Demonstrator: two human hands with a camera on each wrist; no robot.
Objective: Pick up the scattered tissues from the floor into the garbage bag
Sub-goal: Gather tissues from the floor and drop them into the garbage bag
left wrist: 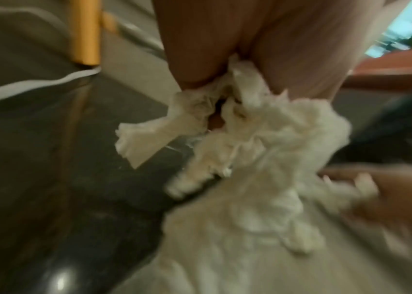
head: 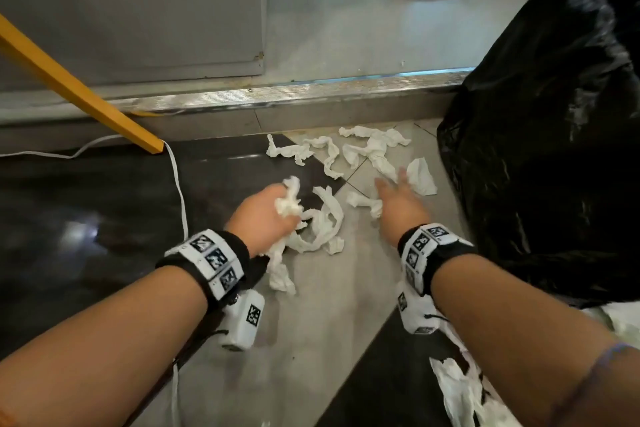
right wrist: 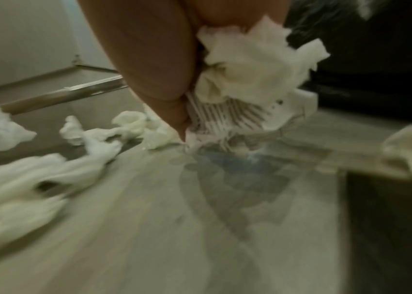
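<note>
Both hands' grips clutch tissue: left hand (head: 265, 210) a wad (head: 287, 203), right hand (head: 398, 201) a scrap (right wrist: 252, 65).

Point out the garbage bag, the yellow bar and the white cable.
garbage bag (head: 540, 135): head view, middle of its crinkled black side.
yellow bar (head: 72, 85): head view, midway along its top face.
white cable (head: 178, 184): head view, stretch below the bar's end.
</note>
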